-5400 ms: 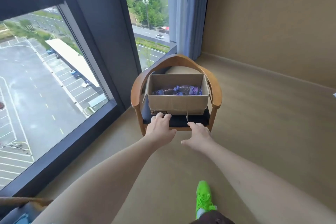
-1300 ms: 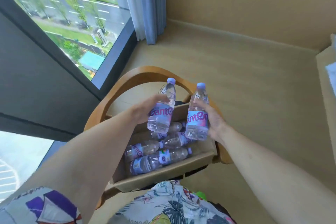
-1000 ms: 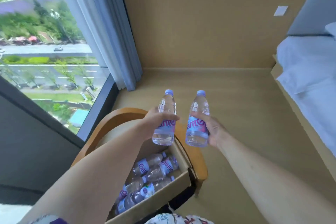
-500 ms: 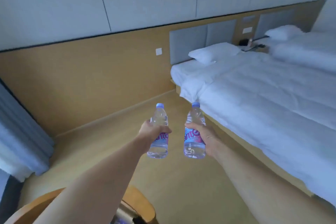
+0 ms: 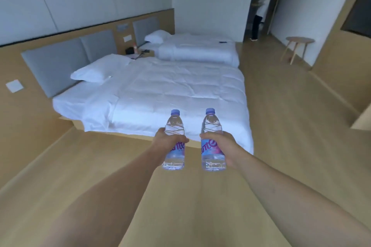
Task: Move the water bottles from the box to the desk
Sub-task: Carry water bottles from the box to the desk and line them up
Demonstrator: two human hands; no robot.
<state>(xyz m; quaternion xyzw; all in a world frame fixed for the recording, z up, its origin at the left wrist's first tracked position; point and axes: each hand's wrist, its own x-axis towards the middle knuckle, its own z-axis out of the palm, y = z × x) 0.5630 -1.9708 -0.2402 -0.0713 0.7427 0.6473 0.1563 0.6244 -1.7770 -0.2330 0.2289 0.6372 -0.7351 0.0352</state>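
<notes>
Pale wood flooring (image 5: 281, 126) fills a hotel-style room where two white-sheeted beds stand side by side, the nearer bed (image 5: 170, 94) in front of the person and the farther bed (image 5: 198, 50) beyond it, both against grey padded headboard panels (image 5: 60, 64). Both bare arms reach forward over the floor. The left hand (image 5: 165, 142) has its fingers wrapped round the middle of a clear plastic water bottle with a blue cap and a pink-and-blue label (image 5: 174, 142), held upright. The right hand (image 5: 222, 145) grips a second clear plastic water bottle of the same kind (image 5: 212, 142), also upright. The two bottles are near each other but apart, in the air just short of the nearer bed's foot. A small round wooden stool (image 5: 299, 46) stands near the far right wall, and another person (image 5: 261, 10) stands in the far doorway.
</notes>
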